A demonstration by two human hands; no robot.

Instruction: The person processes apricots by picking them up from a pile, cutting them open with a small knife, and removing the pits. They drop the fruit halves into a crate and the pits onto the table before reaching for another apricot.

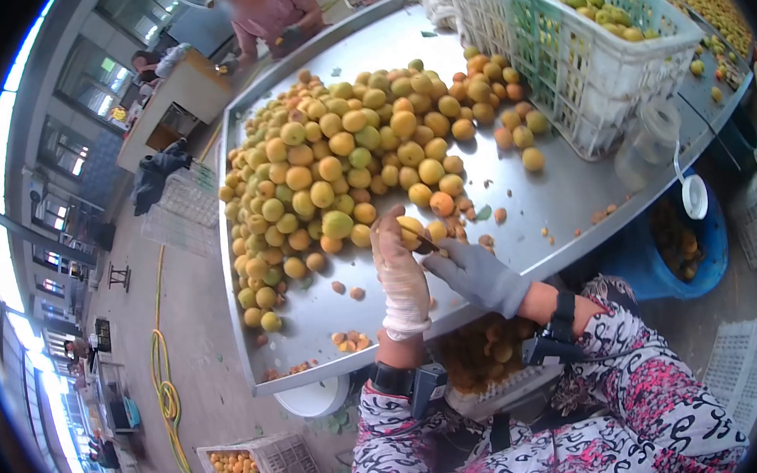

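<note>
My left hand [399,275], in a pale glove with stained fingertips, holds a yellow-orange fruit [411,232] over the near side of the metal table. From the right, my right hand [479,275], in a grey glove, grips a thin dark tool [426,245] that touches or lies close against this fruit. A large heap of yellow, green and orange fruit [337,164] spreads just beyond both hands. Several small brown pits or pieces [454,229] lie beside the heap. Halved fruit pieces [349,341] rest near the front edge of the metal table [528,216].
A white crate [598,86] with green fruit stands at the right, beside a clear container [649,146]. A blue tub [709,255] and another fruit crate [295,470] are on the floor. Across the table is a person [276,13]. A crate of fruit pieces [486,357] sits below my forearms.
</note>
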